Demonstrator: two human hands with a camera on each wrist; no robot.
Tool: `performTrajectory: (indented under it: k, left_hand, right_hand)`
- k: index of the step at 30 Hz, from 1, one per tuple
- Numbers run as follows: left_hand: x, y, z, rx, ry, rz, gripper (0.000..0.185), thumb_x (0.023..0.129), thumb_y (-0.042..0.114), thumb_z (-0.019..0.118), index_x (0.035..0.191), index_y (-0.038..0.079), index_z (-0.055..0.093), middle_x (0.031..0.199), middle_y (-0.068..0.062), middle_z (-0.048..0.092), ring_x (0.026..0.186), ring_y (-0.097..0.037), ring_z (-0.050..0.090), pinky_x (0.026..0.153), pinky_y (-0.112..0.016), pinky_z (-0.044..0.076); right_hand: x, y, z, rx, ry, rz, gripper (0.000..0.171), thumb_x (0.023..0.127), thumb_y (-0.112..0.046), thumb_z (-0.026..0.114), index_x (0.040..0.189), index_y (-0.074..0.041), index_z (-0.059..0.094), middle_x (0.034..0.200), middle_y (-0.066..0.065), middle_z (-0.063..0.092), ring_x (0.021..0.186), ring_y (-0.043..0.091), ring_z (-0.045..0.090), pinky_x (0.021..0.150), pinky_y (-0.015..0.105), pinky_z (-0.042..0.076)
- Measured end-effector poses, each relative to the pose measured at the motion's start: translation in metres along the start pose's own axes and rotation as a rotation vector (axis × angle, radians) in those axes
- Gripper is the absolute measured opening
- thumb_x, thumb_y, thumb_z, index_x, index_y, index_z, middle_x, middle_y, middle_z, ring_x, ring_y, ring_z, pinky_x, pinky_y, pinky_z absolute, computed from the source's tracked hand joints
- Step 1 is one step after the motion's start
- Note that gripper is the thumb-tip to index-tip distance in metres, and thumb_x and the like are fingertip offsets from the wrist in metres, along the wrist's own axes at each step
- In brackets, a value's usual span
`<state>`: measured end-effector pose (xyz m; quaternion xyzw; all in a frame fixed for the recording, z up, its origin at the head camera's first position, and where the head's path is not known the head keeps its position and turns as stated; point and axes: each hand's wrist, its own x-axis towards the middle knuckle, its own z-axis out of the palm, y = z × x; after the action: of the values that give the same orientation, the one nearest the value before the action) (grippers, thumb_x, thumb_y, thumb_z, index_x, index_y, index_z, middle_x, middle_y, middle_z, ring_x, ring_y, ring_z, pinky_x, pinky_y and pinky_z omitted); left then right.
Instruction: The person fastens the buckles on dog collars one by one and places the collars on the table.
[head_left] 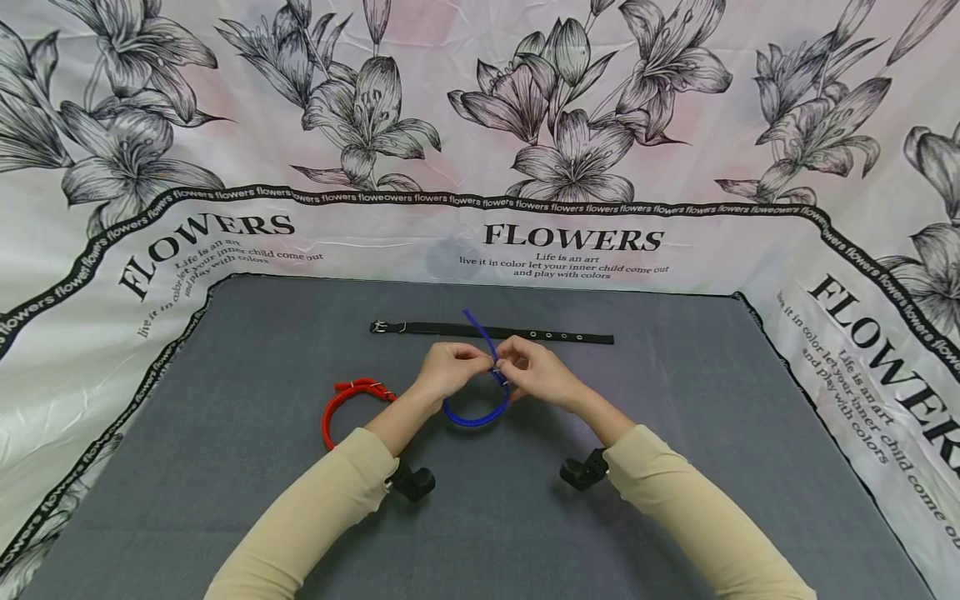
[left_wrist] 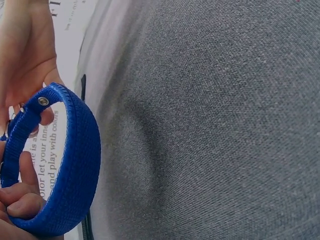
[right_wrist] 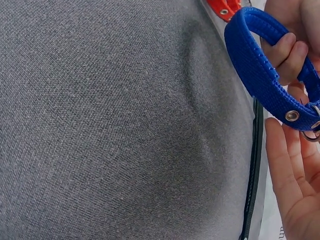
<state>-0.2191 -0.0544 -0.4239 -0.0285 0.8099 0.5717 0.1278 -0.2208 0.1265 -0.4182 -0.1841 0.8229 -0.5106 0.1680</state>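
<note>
A blue collar (head_left: 476, 414) is bent into a loop just above the grey mat (head_left: 480, 517), its free end sticking up and back. My left hand (head_left: 471, 360) pinches the strap on the left of the buckle area. My right hand (head_left: 510, 363) pinches it from the right, so the fingertips of both hands meet there. In the left wrist view the blue collar (left_wrist: 75, 165) curves past my curled left fingers (left_wrist: 20, 200). The right wrist view shows the blue collar (right_wrist: 255, 65) with a metal eyelet and ring beside my right palm (right_wrist: 295, 185).
A black collar (head_left: 491, 332) lies flat and straight just behind my hands. A red collar (head_left: 348, 404), closed into a loop, rests on the mat to the left of my left wrist. White cloth printed with flowers (head_left: 480, 125) surrounds the mat.
</note>
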Motion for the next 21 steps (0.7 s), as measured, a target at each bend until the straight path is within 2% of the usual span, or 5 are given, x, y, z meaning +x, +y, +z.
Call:
performTrajectory:
  k: [6, 13, 21]
  left_hand:
    - [-0.0011, -0.0009, -0.0001, -0.042, -0.007, 0.025, 0.017, 0.082, 0.035, 0.068, 0.087, 0.020, 0.073, 0.089, 0.004, 0.069, 0.089, -0.018, 0.056, 0.070, -0.030, 0.042]
    - [-0.0018, -0.0031, -0.0051, -0.114, -0.090, 0.026, 0.026, 0.084, 0.032, 0.067, 0.105, 0.017, 0.067, 0.097, -0.003, 0.069, 0.092, -0.031, 0.062, 0.078, -0.038, 0.050]
    - [0.0004, -0.0075, -0.0092, -0.150, -0.081, 0.007, 0.025, 0.088, 0.027, 0.063, 0.106, 0.011, 0.065, 0.094, -0.005, 0.070, 0.075, -0.018, 0.061, 0.065, -0.024, 0.050]
  right_hand:
    - [-0.0009, -0.0007, -0.0018, 0.030, 0.007, 0.020, 0.022, 0.095, -0.016, 0.049, 0.116, -0.011, 0.051, 0.093, 0.013, 0.054, 0.082, 0.023, 0.059, 0.065, 0.042, 0.055]
    - [-0.0005, 0.0007, -0.0044, 0.041, 0.039, 0.009, 0.026, 0.095, -0.017, 0.050, 0.119, -0.007, 0.048, 0.095, 0.016, 0.052, 0.080, 0.026, 0.058, 0.066, 0.047, 0.054]
    - [0.0006, 0.0028, -0.0063, 0.034, 0.069, 0.024, 0.024, 0.095, -0.020, 0.051, 0.117, -0.010, 0.049, 0.099, 0.013, 0.053, 0.085, 0.025, 0.060, 0.067, 0.044, 0.055]
